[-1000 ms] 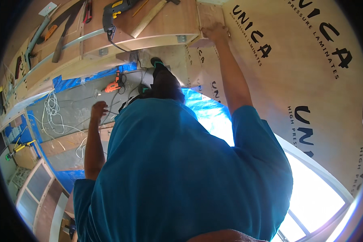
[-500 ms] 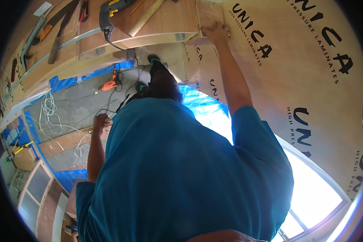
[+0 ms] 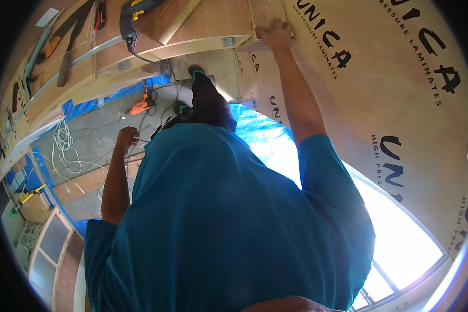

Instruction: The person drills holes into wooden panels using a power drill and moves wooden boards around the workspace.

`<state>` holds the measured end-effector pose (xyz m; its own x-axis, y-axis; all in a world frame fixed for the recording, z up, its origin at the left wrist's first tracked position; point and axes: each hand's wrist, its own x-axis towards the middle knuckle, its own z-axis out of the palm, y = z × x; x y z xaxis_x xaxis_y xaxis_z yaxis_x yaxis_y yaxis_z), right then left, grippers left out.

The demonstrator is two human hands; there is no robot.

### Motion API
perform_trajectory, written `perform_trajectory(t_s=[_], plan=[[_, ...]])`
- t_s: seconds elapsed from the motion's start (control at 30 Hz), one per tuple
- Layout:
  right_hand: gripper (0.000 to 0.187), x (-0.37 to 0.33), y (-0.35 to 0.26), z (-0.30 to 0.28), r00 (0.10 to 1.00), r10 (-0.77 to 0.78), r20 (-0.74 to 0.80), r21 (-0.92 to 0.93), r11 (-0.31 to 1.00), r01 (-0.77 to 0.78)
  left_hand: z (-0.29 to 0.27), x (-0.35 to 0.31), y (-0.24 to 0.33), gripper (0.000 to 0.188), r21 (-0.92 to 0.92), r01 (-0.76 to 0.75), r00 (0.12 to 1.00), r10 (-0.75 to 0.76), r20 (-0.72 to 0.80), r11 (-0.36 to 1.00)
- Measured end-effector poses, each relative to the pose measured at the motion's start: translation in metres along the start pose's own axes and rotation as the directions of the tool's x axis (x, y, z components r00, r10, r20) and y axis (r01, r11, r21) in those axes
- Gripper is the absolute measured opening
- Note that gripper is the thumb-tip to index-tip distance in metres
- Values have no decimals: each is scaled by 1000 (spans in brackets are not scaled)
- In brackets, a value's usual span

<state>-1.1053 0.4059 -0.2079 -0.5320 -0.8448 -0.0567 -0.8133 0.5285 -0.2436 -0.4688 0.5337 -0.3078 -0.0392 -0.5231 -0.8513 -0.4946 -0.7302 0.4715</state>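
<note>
The right hand (image 3: 275, 35) reaches up at full arm's length and lies with its fingers spread flat on the upper edge of the brown laminate-faced panel (image 3: 379, 93), right where that panel meets the pale plywood frame (image 3: 192, 31) above it. It grips nothing; the palm and fingers only press the board. To do this well, the pressure should stay square to the sheet so that the edge seats flush against the frame and does not slide sideways, and the body should stay balanced while the arm is stretched so far, judging by the stance over the blue tarp (image 3: 260, 130)

The left hand (image 3: 126, 138) hangs low at the person's side, curled into a loose fist, well apart from the panel; whether it holds anything small I cannot tell. Beneath it on the floor (image 3: 93, 140) lie an orange drill (image 3: 140, 106) and a tangle of white cable (image 3: 62, 143). A corded power tool (image 3: 132, 10) rests on top of the frame
</note>
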Motion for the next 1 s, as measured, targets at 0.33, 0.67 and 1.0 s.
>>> perform_trajectory(t_s=[0.33, 0.67, 1.0], plan=[[98, -7, -2, -7, 998, 60, -10, 53, 997, -60, -2, 1, -12, 23, -82, 59, 998, -60, -18, 995], [95, -10, -1, -15, 997, 72, 15, 0, 997, -72, 14, -18, -11, 27, 2, 187, 982, -187, -30, 982], [95, -6, 7, 2, 999, 13, -32, 27, 1000, -12, 4, 4, -51, 27, -105, 46, 998, -49, -27, 993]])
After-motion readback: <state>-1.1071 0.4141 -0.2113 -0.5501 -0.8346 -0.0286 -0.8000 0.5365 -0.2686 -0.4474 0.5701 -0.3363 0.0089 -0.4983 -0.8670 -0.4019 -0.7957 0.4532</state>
